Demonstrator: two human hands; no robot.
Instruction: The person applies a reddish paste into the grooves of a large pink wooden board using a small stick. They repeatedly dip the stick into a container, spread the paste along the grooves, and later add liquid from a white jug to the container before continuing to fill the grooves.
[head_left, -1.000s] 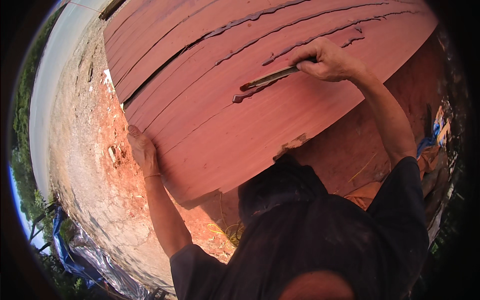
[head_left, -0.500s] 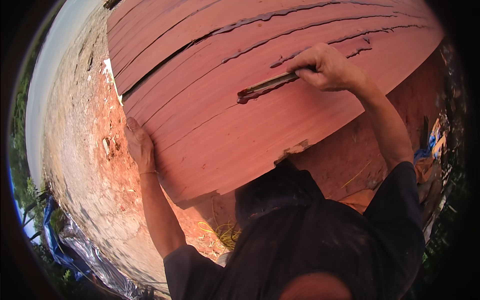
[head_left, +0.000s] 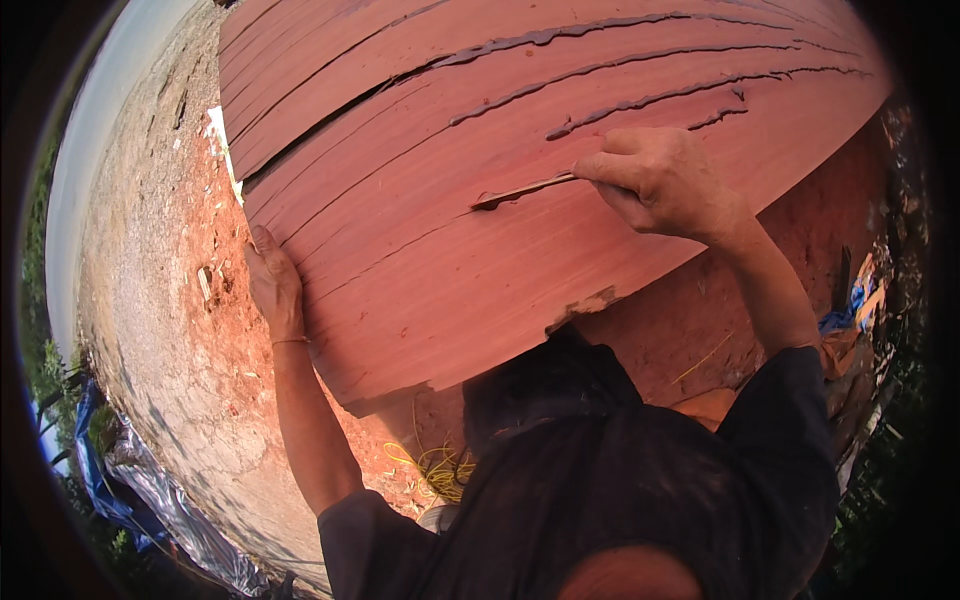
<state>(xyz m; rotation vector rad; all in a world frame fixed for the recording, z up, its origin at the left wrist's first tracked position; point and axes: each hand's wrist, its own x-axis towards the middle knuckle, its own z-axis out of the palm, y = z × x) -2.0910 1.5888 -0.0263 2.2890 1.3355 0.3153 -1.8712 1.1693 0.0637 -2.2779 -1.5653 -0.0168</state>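
A broad reddish wooden slab (head_left: 450,285) with long cracks fills the upper middle. Several cracks carry dark, glossy beads of thick paste (head_left: 600,62); a wide crack toward the far left gapes dark. My left hand (head_left: 274,287) grips the slab's left edge, its thumb on the upper face and its fingers partly hidden. In a closed grip, my right hand (head_left: 665,183) holds a thin flat stick (head_left: 535,186) above the slab's middle. Dark paste coats the stick's tip, which rests at the end of a fine crack.
Chipped notches (head_left: 592,304) break the slab's near edge. A tangle of yellow cord (head_left: 440,472) lies on the ground below it. Stony, reddish ground (head_left: 170,350) stretches along the left. A blue tarp (head_left: 97,470) and a silvery sheet (head_left: 180,510) lie at the lower left.
My right hand has shifted slightly down and right and turned the stick, which now shows its narrow edge. Its tip stays near the same crack. My left hand keeps its hold on the edge.
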